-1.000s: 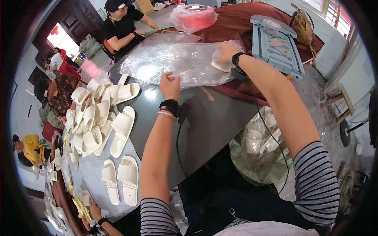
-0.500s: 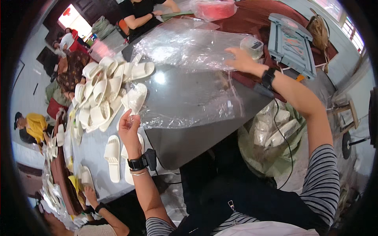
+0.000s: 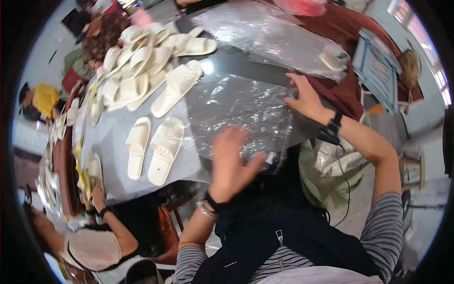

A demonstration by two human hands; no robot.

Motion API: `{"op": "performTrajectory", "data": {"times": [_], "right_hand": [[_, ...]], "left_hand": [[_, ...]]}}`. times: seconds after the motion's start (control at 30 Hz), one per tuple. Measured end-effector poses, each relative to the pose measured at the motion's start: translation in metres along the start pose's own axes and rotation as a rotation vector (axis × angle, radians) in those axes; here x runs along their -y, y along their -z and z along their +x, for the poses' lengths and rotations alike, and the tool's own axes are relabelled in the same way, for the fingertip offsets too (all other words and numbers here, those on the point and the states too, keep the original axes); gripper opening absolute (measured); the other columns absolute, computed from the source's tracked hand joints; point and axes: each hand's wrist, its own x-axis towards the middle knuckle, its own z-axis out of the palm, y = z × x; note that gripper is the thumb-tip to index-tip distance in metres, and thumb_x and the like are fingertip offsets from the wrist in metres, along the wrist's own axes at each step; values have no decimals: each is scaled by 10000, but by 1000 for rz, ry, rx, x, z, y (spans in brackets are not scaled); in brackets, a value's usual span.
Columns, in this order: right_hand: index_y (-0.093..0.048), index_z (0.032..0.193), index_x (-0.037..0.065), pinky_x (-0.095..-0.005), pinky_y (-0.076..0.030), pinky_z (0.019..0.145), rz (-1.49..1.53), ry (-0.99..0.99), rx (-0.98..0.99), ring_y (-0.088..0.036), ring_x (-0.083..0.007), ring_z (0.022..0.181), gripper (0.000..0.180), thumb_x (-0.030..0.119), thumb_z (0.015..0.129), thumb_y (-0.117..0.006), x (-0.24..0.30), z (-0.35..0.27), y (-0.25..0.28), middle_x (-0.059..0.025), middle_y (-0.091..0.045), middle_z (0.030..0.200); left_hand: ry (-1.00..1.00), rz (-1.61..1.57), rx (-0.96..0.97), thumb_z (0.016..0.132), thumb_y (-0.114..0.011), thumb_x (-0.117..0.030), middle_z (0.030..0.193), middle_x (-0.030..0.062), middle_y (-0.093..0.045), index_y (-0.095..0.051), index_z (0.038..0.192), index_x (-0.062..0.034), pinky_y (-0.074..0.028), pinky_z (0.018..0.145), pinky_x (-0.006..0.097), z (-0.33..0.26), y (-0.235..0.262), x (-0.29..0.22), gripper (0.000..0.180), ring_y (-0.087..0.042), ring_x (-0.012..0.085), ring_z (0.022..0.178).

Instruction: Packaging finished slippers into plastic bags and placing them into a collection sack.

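Observation:
A clear plastic bag point(image 3: 236, 111) lies flat on the dark table top in front of me, its near part reaching the table edge. Over its near side is my left hand point(image 3: 231, 165), blurred, thumb apart and fingers stretched out, holding nothing. My right hand point(image 3: 306, 98) is at the bag's far right corner with fingers apart; whether it touches the film I cannot tell. To the left, two cream slippers point(image 3: 166, 151) lie side by side. Another cream slipper point(image 3: 177, 88) rests by the bag's left edge, near a heap of slippers point(image 3: 142, 60).
A stack of clear plastic sheets point(image 3: 265, 38) lies beyond, with a small clear box point(image 3: 335, 57) on it. At the right are a blue-grey tray point(image 3: 377, 66) and a green sack point(image 3: 321, 182) of wrapped items. A co-worker's hand point(image 3: 98, 198) is near a slipper at the lower left.
My left hand has let go of the bag's left edge and moved right over its near part. The right hand has moved nearer, away from the clear box. The view has shifted.

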Motion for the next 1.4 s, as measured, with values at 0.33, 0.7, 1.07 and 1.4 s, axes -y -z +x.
{"op": "performTrajectory", "data": {"times": [0.33, 0.7, 1.07, 1.4], "right_hand": [[-695, 952, 75, -479, -525, 726, -838, 497, 842, -672, -367, 800, 282, 303, 791, -734, 55, -5, 65, -144, -677, 789], [-603, 1108, 79, -366, -566, 795, -238, 1439, 435, -509, -271, 1221, 350, 30, 764, -638, 281, 84, -154, -91, -553, 1240], [-780, 1018, 248, -410, -381, 958, -1401, 1469, 335, -464, -183, 1279, 198, 297, 887, -640, 326, 87, -239, 37, -623, 1236], [-787, 1037, 200, -532, -188, 1231, -1206, 1688, 216, -180, -219, 1521, 215, 244, 892, -635, 348, 87, -273, 50, -416, 1559]], "left_hand": [[-68, 10, 197, 819, -732, -474, 1474, 158, -432, -549, 1361, -83, -124, 1159, 679, -18, -67, 29, 693, -276, 435, 1442], [70, -257, 343, 868, -657, -405, 1318, 84, -596, -649, 1255, -149, -273, 1107, 491, 1, -54, 66, 464, -460, 283, 1311], [-47, -232, 216, 752, -666, -294, 1311, 74, -586, -701, 1122, -108, -207, 1189, 546, -4, -51, 74, 415, -430, 291, 1344], [-76, -56, 89, 751, -624, -276, 1313, 68, -625, -710, 1186, -155, -270, 1165, 476, -27, -53, 74, 460, -501, 267, 1287]]}}
